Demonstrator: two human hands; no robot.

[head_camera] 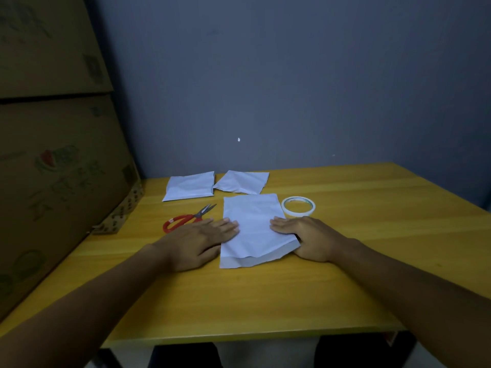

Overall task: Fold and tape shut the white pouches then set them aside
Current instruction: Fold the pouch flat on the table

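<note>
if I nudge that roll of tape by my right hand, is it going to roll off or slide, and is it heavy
The roll of tape lies flat on the yellow table, so a nudge would probably slide it rather than roll it. It looks like a thin ring with a wide open centre, so likely light. Stood on edge, it would probably roll easily.

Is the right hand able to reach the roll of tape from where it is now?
Probably yes. The right hand rests flat on the right edge of the unfolded pouch, and the tape roll lies on the table just beyond its fingertips, with nothing between them.
</note>
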